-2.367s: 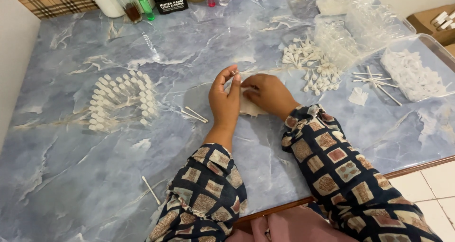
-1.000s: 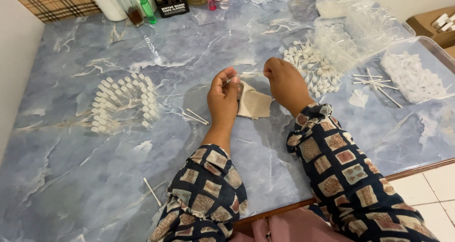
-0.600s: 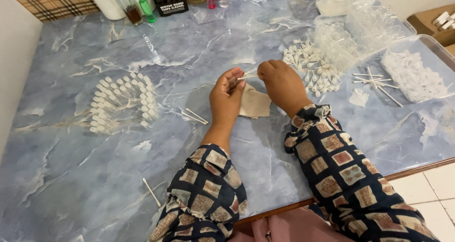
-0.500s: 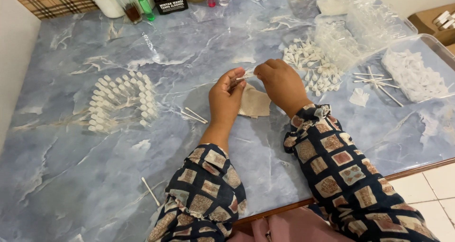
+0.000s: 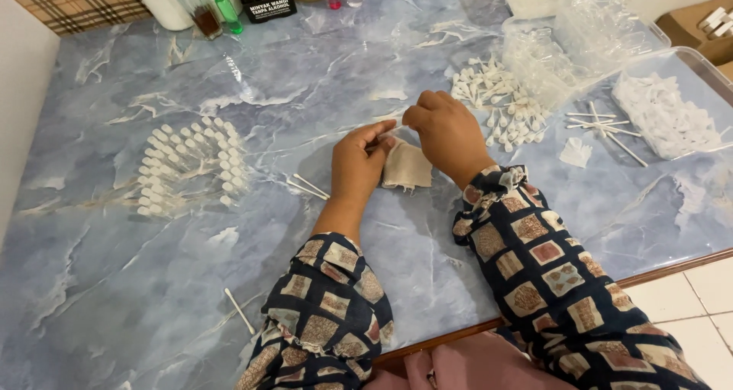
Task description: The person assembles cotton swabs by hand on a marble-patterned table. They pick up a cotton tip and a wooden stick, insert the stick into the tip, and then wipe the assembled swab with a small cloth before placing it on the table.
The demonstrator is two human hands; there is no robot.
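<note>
Left hand (image 5: 359, 157) and right hand (image 5: 447, 130) pinch together, probably holding a thin clear vial between fingertips, above a beige cloth square (image 5: 406, 167) that cushions the work.

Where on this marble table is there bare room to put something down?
Bare: the table near its left front corner, below the fanned white-capped sticks, and the middle stretch between the bottles and the hands. Crowded: the right side, with the heap of white caps, plastic bags and tray.

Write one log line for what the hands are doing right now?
left hand: pinches small stick | right hand: pinches its other end | cloth: under hands on table | white-capped tubes: left side
</note>
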